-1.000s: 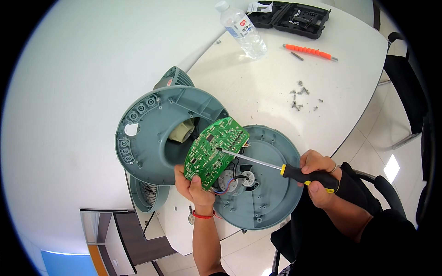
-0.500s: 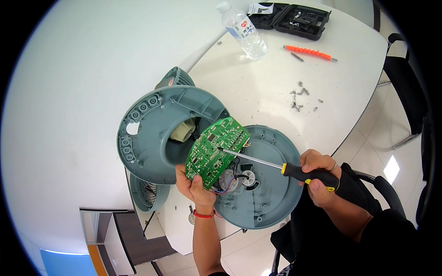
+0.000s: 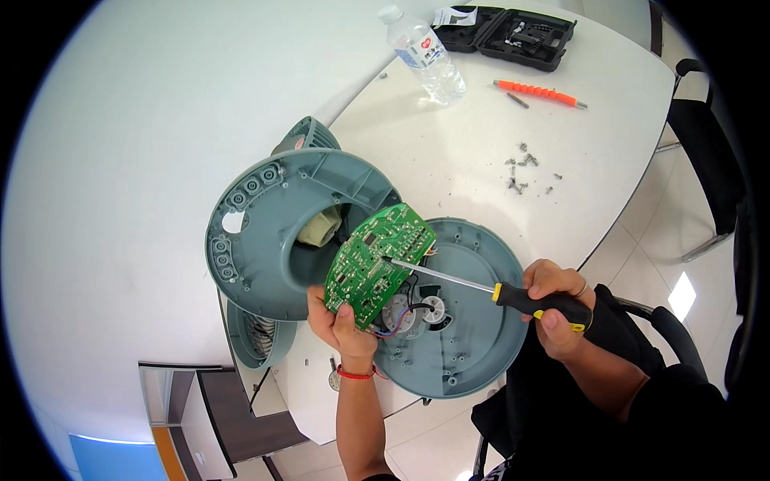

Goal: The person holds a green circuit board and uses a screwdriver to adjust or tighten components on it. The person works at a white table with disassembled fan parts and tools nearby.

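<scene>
My left hand [image 3: 343, 327] is closed on the lower left end of a green circuit board [image 3: 373, 268], which it holds tilted. In my right hand [image 3: 560, 305] is a screwdriver [image 3: 529, 302] with a black and yellow handle. Its metal shaft reaches left across the board, and the tip lies at the board's middle; whether it touches cannot be told. Under the board lies a round grey-green plastic base [image 3: 473, 337], with red, blue and black wires and a white round part [image 3: 433, 309]. To the left stands a larger grey-green round housing [image 3: 277, 284], partly behind the board.
Several loose screws [image 3: 525, 160] lie on the white table [image 3: 577, 144]. An orange flexible shaft [image 3: 536, 90], a small metal bit [image 3: 517, 100], a water bottle [image 3: 425, 60] and an open black tool case [image 3: 529, 40] are at the far side. Black chairs [image 3: 706, 156] stand at the right.
Almost nothing differs. The screwdriver and its tip have shifted very slightly to the right; both hands keep their hold.
</scene>
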The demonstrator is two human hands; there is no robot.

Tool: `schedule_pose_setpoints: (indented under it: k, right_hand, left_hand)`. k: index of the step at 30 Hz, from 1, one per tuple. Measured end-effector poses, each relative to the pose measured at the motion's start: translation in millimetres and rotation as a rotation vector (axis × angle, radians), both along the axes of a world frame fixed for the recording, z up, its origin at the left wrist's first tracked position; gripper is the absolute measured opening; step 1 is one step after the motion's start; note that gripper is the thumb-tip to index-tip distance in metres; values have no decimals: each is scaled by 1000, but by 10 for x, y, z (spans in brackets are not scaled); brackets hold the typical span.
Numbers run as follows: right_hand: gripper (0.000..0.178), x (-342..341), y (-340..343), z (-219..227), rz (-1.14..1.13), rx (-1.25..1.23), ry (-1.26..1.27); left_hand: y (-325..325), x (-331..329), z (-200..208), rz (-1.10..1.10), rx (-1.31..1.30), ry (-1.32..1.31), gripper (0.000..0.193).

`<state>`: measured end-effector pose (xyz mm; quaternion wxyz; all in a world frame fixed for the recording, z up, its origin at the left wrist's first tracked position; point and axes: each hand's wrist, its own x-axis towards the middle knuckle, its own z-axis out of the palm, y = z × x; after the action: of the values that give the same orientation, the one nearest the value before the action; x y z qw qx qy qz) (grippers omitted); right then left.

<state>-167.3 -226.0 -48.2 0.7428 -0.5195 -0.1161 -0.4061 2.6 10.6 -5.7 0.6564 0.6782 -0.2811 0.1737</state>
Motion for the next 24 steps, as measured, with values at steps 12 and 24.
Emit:
schedule_pose_setpoints:
  k: [12, 24]
  right_hand:
    - [27, 11, 60, 58, -52, 25, 55]
    - [25, 2, 1, -7, -23, -39, 16]
  left_hand:
    - [-68, -93, 85, 89, 69, 51, 43]
    - [-73, -88, 93, 80, 70, 77, 41]
